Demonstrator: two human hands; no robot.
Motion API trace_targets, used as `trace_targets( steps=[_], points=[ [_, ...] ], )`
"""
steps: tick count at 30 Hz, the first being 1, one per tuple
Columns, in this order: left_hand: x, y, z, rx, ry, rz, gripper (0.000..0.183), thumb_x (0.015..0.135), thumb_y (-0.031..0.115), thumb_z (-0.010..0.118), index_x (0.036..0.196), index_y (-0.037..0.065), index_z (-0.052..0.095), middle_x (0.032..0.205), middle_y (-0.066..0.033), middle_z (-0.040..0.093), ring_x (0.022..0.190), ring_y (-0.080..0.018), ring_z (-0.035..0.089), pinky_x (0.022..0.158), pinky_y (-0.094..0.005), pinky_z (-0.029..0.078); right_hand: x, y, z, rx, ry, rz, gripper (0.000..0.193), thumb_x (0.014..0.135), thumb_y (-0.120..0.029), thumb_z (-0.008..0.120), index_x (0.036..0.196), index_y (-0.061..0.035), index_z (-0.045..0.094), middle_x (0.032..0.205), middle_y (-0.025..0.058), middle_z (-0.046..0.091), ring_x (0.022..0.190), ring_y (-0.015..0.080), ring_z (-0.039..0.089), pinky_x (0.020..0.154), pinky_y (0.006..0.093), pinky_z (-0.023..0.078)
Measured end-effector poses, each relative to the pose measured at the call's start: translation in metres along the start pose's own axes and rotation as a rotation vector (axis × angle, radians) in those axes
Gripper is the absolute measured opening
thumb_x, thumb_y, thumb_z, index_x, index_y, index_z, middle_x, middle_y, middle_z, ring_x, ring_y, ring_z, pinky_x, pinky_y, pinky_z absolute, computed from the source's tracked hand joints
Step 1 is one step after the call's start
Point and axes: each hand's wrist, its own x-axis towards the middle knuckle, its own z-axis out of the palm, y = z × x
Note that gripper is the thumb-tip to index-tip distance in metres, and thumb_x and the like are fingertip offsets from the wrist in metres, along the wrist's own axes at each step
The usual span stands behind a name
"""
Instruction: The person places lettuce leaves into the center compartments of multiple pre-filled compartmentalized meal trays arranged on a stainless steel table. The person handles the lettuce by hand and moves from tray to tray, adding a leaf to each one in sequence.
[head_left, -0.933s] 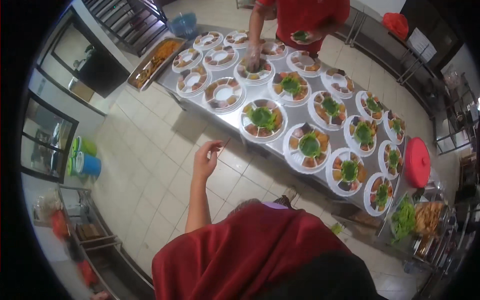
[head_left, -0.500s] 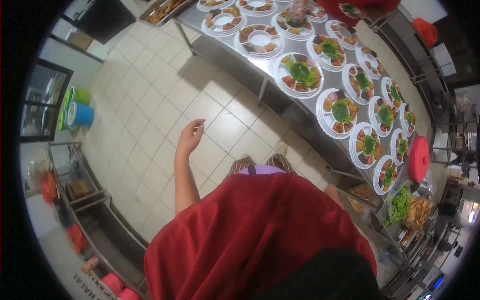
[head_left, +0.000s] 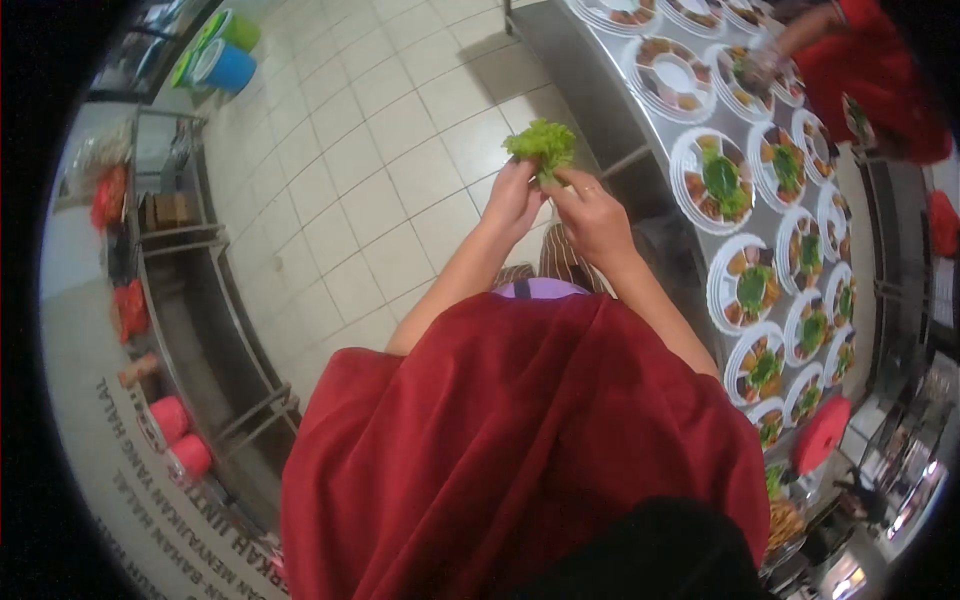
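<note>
A bunch of green lettuce (head_left: 541,146) is held up in front of me, above the tiled floor. My left hand (head_left: 514,196) grips it from the left, and my right hand (head_left: 592,208), with a ring on one finger, pinches it from the right. Both sets of fingers are closed at the base of the leaves. To my right, a metal table (head_left: 640,190) bears rows of white divided plates. The nearest plate (head_left: 683,178) holds several foods and a green leafy centre; another plate (head_left: 640,80) farther back has a bare white middle.
Across the table, a co-worker's gloved hand (head_left: 762,72) reaches over a plate; the sleeve is red. A red round lid (head_left: 822,436) lies by the table's near end. A metal rack (head_left: 215,330) stands left, with blue and green buckets (head_left: 226,66) at the far left.
My hands have come together holding lettuce; before, my left hand was raised without it and my right was low at my side. The view has turned, shifting the table rightward.
</note>
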Motion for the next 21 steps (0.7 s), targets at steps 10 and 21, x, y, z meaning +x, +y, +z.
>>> trace_targets(
  steps=[10,21],
  points=[
    [0.078,0.045,0.051,-0.204,-0.141,-0.023,0.041,0.089,0.027,0.032,0.120,0.002,0.041,0.118,-0.0140,0.049,0.109,-0.0265,0.049,0.094,-0.0410,0.038,0.082,0.097,-0.029,0.568,0.132,0.525,0.023,0.075,-0.012,0.066,0.096,-0.0030,0.061,0.088,0.0072,0.058,0.073,0.0134,0.057,0.062,0.0246,0.047],
    [0.175,0.049,0.085,-0.255,-0.118,-0.017,0.069,0.084,0.060,0.029,0.130,0.009,0.034,0.123,-0.0127,0.044,0.115,-0.0276,0.042,0.099,-0.0471,0.031,0.151,0.178,-0.018,0.676,-0.071,0.680,0.058,0.070,-0.029,0.074,0.112,-0.0036,0.045,0.096,0.0080,0.051,0.077,0.0120,0.051,0.065,0.0226,0.043]
  ],
)
